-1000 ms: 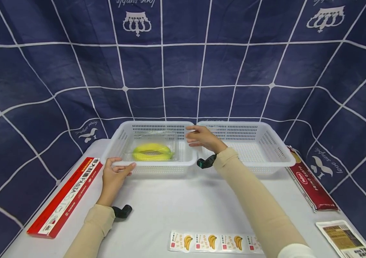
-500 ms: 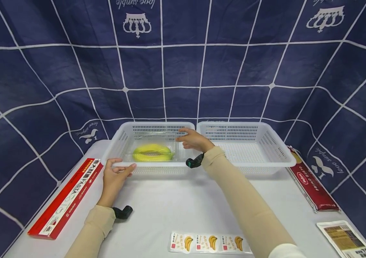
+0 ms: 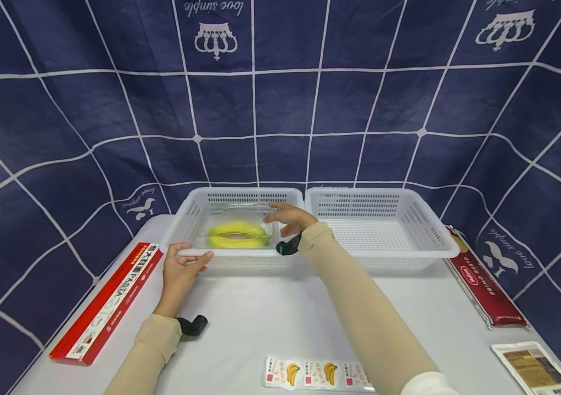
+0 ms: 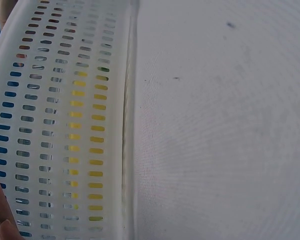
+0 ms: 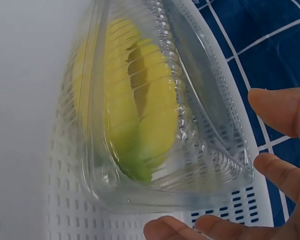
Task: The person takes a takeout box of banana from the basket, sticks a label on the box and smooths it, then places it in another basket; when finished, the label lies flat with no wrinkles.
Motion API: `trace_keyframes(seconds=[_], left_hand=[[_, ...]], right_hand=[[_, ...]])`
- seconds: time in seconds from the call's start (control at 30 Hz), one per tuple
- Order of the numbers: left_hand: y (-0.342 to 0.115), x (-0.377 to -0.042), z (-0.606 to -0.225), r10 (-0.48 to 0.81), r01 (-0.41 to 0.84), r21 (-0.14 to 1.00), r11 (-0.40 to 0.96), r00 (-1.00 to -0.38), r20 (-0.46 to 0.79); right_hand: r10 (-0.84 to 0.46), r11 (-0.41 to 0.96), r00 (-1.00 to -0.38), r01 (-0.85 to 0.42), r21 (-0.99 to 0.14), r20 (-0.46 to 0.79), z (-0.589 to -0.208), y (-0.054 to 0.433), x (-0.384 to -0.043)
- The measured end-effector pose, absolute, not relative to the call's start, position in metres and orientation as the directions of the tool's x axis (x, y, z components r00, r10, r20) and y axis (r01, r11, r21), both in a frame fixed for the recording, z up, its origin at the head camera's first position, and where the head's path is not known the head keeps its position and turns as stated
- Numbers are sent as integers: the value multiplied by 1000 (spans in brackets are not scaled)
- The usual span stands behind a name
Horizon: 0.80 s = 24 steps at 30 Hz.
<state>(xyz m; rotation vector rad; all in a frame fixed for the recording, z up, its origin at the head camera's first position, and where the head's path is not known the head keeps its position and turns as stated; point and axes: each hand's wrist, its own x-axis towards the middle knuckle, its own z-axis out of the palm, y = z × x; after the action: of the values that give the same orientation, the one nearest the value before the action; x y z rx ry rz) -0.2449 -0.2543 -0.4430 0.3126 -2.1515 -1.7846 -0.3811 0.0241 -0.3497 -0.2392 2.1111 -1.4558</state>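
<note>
A clear plastic clamshell box point(image 5: 140, 192) lies in the left white basket point(image 3: 241, 253), with yellow, green-ended bananas point(image 5: 157, 100) inside it. My left hand point(image 3: 181, 269) grips the basket's front rim near its left corner, thumb on the outer side and fingers over the edge. The left wrist view shows the slotted basket wall point(image 4: 55, 130), with yellow showing through the slots. Over the right end of the same basket is my right hand point(image 3: 290, 218); its fingers are spread beside the clamshell's end, holding nothing.
A second white basket point(image 3: 379, 255) stands directly right of the first. A red pasta box point(image 3: 107, 304) lies at left. At right lie a red packet point(image 3: 488, 291) and a brown-and-white pouch point(image 3: 534, 367). A strip of banana-printed sachets point(image 3: 312, 374) lies in front, partly behind the right sleeve.
My right hand has moved left, from over the gap between the baskets to the clamshell's right end. The left hand stays at the rim. The view has shifted slightly.
</note>
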Motion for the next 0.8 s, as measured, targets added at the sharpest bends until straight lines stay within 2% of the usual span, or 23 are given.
trace_keyframes(seconds=[0.37,0.8], left_hand=[[-255,-245,-444,-362,30,977,209,-926,106],[-256,-246,-442,-357,23,978,205,-929,97]], right_hand=[[-468,346,-778,275,-897,-419,-352,16,-380],[-484,393,-767,239,-888,-421,-349,14,-384]])
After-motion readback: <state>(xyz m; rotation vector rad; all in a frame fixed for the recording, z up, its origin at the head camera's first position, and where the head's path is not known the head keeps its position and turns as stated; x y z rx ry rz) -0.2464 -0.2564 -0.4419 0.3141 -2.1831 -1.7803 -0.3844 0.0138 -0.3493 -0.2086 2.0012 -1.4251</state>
